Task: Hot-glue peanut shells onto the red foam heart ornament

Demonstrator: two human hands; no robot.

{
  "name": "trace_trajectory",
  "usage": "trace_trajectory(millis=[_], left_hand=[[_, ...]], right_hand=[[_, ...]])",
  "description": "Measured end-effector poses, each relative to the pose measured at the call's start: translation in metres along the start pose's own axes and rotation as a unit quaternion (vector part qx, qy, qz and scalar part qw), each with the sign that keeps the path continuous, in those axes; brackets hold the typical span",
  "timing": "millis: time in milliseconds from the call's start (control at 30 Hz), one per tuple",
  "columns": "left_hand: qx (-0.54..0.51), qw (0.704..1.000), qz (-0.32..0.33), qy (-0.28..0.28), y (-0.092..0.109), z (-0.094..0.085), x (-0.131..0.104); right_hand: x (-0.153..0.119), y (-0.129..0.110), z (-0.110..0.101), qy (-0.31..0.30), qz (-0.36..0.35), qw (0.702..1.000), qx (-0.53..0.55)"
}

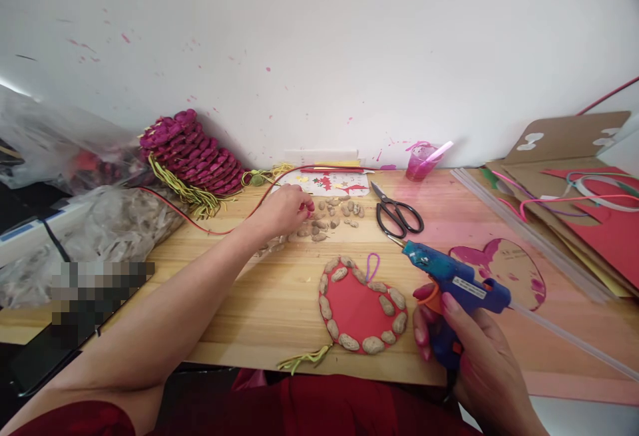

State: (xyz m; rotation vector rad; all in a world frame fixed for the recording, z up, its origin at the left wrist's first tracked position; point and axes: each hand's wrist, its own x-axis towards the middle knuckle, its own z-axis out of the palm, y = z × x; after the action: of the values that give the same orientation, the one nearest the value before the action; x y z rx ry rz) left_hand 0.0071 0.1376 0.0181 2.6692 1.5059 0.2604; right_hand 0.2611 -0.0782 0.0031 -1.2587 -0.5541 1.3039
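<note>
My right hand (472, 339) is wrapped round a blue glue gun (456, 279) with an orange trigger; its nozzle points up and left. A clear glue stick sticks out of its back. A red heart (357, 309) edged with peanuts lies flat on the table to the left of the gun, with a purple loop at its top and a yellow-green tassel at its lower left. My left hand (289, 211) reaches to the loose peanuts (332, 215) beyond the heart. Its fingers are pressed together, and what they hold, if anything, is too small to name.
Black-handled scissors (399, 213) lie behind the gun nozzle. A pink cup (421, 162) stands near the wall. A pink-stained heart (504, 269) and cardboard (564, 140) are on the right. Magenta strung pieces (194, 153), plastic bags (100, 243) and a phone (70, 336) are on the left.
</note>
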Motion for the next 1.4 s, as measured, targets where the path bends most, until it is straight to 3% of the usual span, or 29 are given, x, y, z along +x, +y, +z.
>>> trace_trajectory(millis=[200, 367, 600, 733, 867, 1000, 1167, 1267, 1400], left_hand=[[0.014, 1.000, -0.003, -0.005, 0.003, 0.001, -0.001], [0.008, 1.000, -0.021, 0.002, 0.000, -0.012, -0.005], [-0.061, 0.996, -0.035, 0.053, 0.008, -0.028, -0.036], [-0.137, 0.989, 0.019, 0.044, 0.023, -0.022, -0.064], [-0.148, 0.987, -0.009, 0.068, 0.026, -0.017, -0.083], [-0.111, 0.992, -0.038, 0.049, 0.017, -0.019, -0.093], [-0.158, 0.980, -0.033, 0.118, 0.010, -0.015, -0.104], [-0.200, 0.972, -0.019, 0.119, 0.019, -0.009, -0.114], [-0.225, 0.972, 0.035, 0.056, 0.046, -0.002, -0.132]], right_hand=[[-0.001, 0.000, 0.001, -0.003, -0.003, 1.000, 0.009], [0.002, 0.002, -0.002, -0.011, -0.010, 1.000, 0.003], [0.001, 0.002, -0.001, 0.002, 0.001, 1.000, 0.003], [0.000, 0.000, 0.001, 0.005, -0.006, 1.000, 0.001], [0.001, 0.001, 0.002, 0.003, -0.018, 1.000, -0.006], [0.001, 0.001, 0.002, 0.001, -0.018, 1.000, -0.004], [0.001, 0.002, 0.000, 0.002, -0.023, 1.000, -0.017], [0.003, 0.003, -0.003, -0.008, -0.021, 0.999, -0.026], [0.004, 0.004, -0.005, -0.007, -0.013, 1.000, -0.012]])
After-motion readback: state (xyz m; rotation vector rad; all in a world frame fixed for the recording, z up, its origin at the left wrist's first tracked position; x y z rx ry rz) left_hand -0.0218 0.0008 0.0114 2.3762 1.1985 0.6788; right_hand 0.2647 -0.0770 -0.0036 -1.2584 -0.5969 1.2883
